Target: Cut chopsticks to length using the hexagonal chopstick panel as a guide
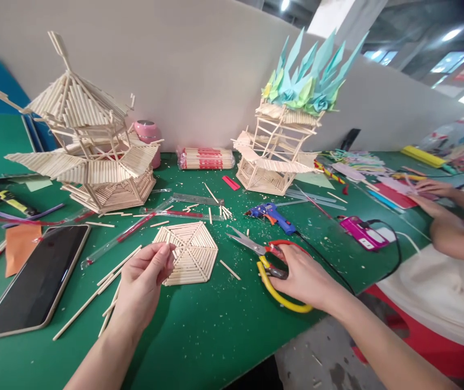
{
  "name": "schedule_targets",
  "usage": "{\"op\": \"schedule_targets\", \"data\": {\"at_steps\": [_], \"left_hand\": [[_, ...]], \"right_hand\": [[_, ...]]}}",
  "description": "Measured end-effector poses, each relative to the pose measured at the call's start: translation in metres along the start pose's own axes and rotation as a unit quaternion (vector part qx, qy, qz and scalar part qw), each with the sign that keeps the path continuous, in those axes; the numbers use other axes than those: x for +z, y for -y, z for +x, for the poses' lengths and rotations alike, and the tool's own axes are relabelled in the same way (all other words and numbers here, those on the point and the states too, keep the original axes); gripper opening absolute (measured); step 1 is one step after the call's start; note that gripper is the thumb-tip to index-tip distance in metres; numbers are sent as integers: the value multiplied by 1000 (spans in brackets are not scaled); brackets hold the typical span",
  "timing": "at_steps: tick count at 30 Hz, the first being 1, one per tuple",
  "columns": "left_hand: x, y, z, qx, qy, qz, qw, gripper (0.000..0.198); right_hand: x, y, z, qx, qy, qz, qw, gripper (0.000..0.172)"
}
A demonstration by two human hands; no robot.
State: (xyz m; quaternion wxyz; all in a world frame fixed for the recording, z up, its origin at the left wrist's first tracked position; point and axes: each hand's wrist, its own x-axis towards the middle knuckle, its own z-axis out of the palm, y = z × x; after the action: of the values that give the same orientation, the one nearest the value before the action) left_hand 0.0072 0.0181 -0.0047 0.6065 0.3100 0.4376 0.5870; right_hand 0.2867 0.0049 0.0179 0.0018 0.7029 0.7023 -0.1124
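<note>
1. Pinching with my left hand (146,281), I have its fingers (166,259) clamped on the left edge of the hexagon (193,252), which lies flat on the worktop (216,336).
2. My right hand (303,277) covers the scissors (252,245) handles beside it; whether those fingers grip, I cannot tell.

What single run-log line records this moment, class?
left hand: fingertips pinched at edge of flat hexagonal wooden-stick panel | right hand: resting on handles of red-and-yellow-handled scissors | surface: green table
</note>
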Motion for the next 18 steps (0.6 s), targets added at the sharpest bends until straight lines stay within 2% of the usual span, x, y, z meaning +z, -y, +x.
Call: {"op": "schedule_targets", "data": {"at_steps": [3, 6, 8, 11, 13, 15, 16, 18], "left_hand": [[0, 3, -3, 25, -19, 30, 999, 15], [0, 5, -6, 83, -26, 162, 983, 15], [1, 8, -9, 147, -9, 286, 947, 14], [6, 10, -14, 245, 65, 422, 870, 12], [11, 9, -17, 278, 131, 478, 823, 17], [14, 6, -19, 278, 187, 517, 787, 23], [15, 4, -20, 272, 207, 538, 771, 25], [13, 2, -20, 266, 222, 586, 733, 26]], "right_hand": [[-12, -1, 0, -23, 7, -30, 999, 45], [-21, 9, -3, -46, -65, -5, 997, 33], [-19, 25, -4, -81, -120, 122, 982, 27], [-8, 58, -1, -187, -102, 264, 941, 26], [-1, 80, 4, -260, -108, 285, 916, 30], [4, 96, 12, -313, -120, 257, 906, 22], [5, 101, 16, -337, -117, 233, 905, 18], [7, 105, 24, -378, -96, 179, 903, 27]]}}
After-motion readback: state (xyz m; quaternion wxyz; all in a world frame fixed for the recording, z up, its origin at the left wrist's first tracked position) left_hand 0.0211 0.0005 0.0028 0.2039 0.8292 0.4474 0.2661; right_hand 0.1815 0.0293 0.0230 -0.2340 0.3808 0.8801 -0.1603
